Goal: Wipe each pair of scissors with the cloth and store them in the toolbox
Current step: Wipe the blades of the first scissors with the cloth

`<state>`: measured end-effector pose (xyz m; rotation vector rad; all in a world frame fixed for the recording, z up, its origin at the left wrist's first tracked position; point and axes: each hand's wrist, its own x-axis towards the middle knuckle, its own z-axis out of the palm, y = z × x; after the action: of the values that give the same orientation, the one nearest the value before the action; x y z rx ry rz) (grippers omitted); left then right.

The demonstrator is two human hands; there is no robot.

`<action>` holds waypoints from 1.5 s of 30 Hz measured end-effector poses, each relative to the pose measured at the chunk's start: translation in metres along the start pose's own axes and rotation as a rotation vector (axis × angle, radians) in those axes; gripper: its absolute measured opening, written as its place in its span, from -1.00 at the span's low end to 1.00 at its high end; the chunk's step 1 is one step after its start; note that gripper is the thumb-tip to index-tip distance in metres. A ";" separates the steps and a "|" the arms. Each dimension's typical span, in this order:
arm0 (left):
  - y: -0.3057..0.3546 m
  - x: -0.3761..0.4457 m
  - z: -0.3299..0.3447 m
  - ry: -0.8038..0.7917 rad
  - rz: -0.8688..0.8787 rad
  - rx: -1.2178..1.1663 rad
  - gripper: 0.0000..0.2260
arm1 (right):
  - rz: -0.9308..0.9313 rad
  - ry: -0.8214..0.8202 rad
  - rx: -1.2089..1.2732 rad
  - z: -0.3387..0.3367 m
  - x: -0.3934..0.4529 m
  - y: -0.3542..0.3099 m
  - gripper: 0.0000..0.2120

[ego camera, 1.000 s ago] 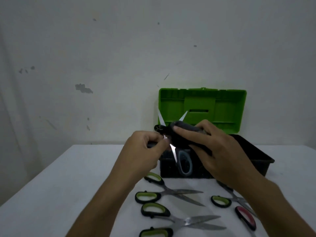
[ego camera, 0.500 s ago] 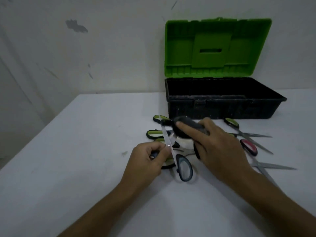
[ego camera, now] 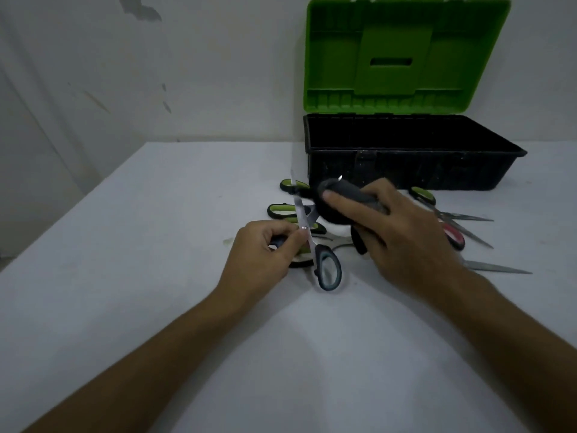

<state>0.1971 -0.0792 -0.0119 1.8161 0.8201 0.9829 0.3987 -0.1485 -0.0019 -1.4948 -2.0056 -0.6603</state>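
My left hand grips one handle of an opened pair of grey-handled scissors; its free handle loop hangs to the right and one blade points up. My right hand holds a dark grey cloth wrapped round the other blade, whose tip peeks out above the cloth. The toolbox stands behind, its black tray open and its green lid raised against the wall.
Several green-handled scissors lie on the white table under and behind my hands. More scissors lie to the right, one green-handled and one red-handled. A loose blade tip shows beyond my right wrist.
The view has tilted down, so the toolbox sits higher in frame. My hands with scissors and cloth have come down from in front of the toolbox to just above the table.
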 end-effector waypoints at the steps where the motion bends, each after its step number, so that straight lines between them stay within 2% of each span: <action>1: -0.001 0.000 0.001 0.007 0.009 -0.001 -0.78 | -0.070 -0.040 0.006 0.001 -0.003 -0.003 -0.49; 3: -0.004 -0.002 0.000 0.019 0.015 -0.033 -0.78 | -0.099 -0.081 -0.019 0.005 -0.002 -0.007 -0.46; 8: -0.004 0.001 -0.002 0.000 -0.067 -0.114 -0.83 | 0.201 0.051 -0.072 0.008 0.010 0.006 -0.40; 10: -0.003 0.002 0.000 -0.016 -0.045 -0.070 -0.83 | 0.128 0.045 -0.036 0.005 0.007 0.004 -0.41; 13: -0.002 0.000 -0.001 -0.017 -0.018 -0.035 -0.80 | -0.061 -0.083 0.012 0.010 0.001 -0.008 -0.44; 15: -0.004 0.001 -0.002 -0.006 -0.043 -0.058 -0.81 | -0.006 -0.116 0.000 0.015 0.004 -0.006 -0.42; 19: -0.007 0.002 -0.002 -0.012 -0.053 -0.050 -0.82 | 0.224 -0.024 -0.015 0.007 0.006 0.005 -0.40; 23: -0.007 0.001 0.000 -0.010 -0.003 0.014 -0.81 | 0.138 -0.127 0.025 0.005 -0.001 -0.005 -0.46; 26: -0.010 0.003 -0.003 0.014 -0.007 0.037 -0.79 | 0.150 -0.227 0.052 0.008 0.004 -0.015 -0.48; 31: -0.005 0.002 -0.001 0.018 -0.041 0.062 -0.80 | 0.193 -0.236 0.156 0.004 0.004 -0.015 -0.53; 36: -0.003 0.001 0.000 0.031 -0.068 0.043 -0.82 | 0.173 -0.290 0.190 0.002 0.002 -0.011 -0.47; 45: -0.006 0.001 0.002 0.052 -0.016 0.106 -0.83 | 0.166 -0.212 0.080 0.007 0.003 -0.010 -0.47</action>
<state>0.1984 -0.0765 -0.0171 1.8770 0.9327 0.9964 0.3873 -0.1438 -0.0057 -1.7209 -2.0057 -0.3622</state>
